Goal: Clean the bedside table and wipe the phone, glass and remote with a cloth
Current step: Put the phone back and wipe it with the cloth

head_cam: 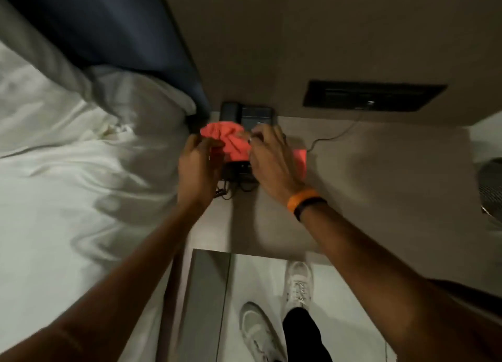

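Note:
A black desk phone (252,114) sits at the back left of the beige bedside table (380,185), against the wall. A crumpled coral-red cloth (231,141) lies over the phone's middle. My left hand (199,166) grips the cloth's left side. My right hand (271,158) presses on the cloth's right part, whose corner (301,158) shows past the fingers. The phone's front edge and its tangled cord (231,190) peek out below the hands. No glass or remote is in view.
A white bed (81,185) with a pillow lies to the left, close to the table. A dark wall panel (372,95) with a thin cable (334,136) sits above the table. My white shoes (298,283) stand on the floor below the table's front edge.

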Demonstrator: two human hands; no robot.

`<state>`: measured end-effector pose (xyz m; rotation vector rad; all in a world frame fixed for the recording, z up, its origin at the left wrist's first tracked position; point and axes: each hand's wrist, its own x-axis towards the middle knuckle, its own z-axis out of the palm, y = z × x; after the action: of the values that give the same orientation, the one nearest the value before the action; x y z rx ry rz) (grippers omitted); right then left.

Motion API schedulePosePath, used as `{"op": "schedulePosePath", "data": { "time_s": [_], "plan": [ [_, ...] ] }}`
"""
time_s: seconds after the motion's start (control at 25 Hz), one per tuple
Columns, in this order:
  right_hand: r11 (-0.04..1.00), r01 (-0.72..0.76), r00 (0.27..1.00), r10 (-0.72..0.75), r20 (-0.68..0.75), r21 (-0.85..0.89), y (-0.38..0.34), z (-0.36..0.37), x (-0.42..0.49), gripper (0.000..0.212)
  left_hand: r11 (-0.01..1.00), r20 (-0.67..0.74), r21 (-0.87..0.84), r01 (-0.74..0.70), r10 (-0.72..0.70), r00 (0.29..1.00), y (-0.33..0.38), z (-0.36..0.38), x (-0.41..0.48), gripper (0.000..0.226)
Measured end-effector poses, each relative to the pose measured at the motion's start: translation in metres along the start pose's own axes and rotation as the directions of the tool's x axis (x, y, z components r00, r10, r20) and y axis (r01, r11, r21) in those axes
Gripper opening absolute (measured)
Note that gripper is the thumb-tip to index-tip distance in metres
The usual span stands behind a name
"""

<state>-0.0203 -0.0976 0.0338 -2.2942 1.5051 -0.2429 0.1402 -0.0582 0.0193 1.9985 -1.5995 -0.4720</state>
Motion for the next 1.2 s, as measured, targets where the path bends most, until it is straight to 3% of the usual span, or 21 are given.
{"op": "schedulePosePath", "data": {
  "time_s": [0.08, 0.2, 0.28, 0.4, 0.52, 0.72, 1.0, 1.2],
  "plan": [
    [0.998, -0.024, 1.000, 0.023, -0.008, -0.065, -0.014, 0.000, 0.057, 0.060, 0.996, 0.067, 0.019, 0.090, -0.091, 0.994, -0.018, 0.001, 0.042, 0.044],
    [0.995, 0.014, 0.936, 0.023, 0.353, -0.100, -0.009, 0.009, 0.115, 0.092, 0.948, 0.434, 0.318, -0.011, -0.135, 0.891, -0.039, 0.018, 0.082, 0.100],
    [0.986, 0.098, 0.843, -0.009, 0.538, -0.138, 0.001, 0.019, 0.129, 0.123, 0.904, 0.510, 0.405, -0.134, -0.102, 0.854, -0.049, 0.029, 0.087, 0.128],
    [0.978, 0.134, 0.813, -0.018, 0.582, -0.157, 0.011, 0.034, 0.133, 0.159, 0.851, 0.498, 0.464, -0.246, -0.021, 0.867, -0.059, 0.038, 0.086, 0.148],
    [0.971, 0.152, 0.846, -0.031, 0.532, -0.186, 0.013, 0.049, 0.129, 0.170, 0.805, 0.531, 0.503, -0.314, -0.002, 0.847, -0.063, 0.038, 0.083, 0.155],
    [0.959, 0.143, 0.905, -0.026, 0.425, -0.246, 0.006, 0.055, 0.111, 0.158, 0.829, 0.467, 0.463, -0.313, 0.072, 0.881, -0.061, 0.032, 0.063, 0.143],
    [0.977, 0.116, 0.939, -0.050, 0.341, -0.177, -0.019, 0.077, 0.040, 0.093, 0.873, 0.176, 0.436, -0.218, 0.155, 0.972, -0.058, 0.044, -0.011, 0.062],
    [0.976, 0.127, 0.947, -0.067, 0.315, -0.175, -0.023, 0.089, 0.010, 0.070, 0.889, 0.156, 0.421, -0.179, 0.123, 0.980, -0.060, 0.042, -0.028, 0.039]
  ]
}}
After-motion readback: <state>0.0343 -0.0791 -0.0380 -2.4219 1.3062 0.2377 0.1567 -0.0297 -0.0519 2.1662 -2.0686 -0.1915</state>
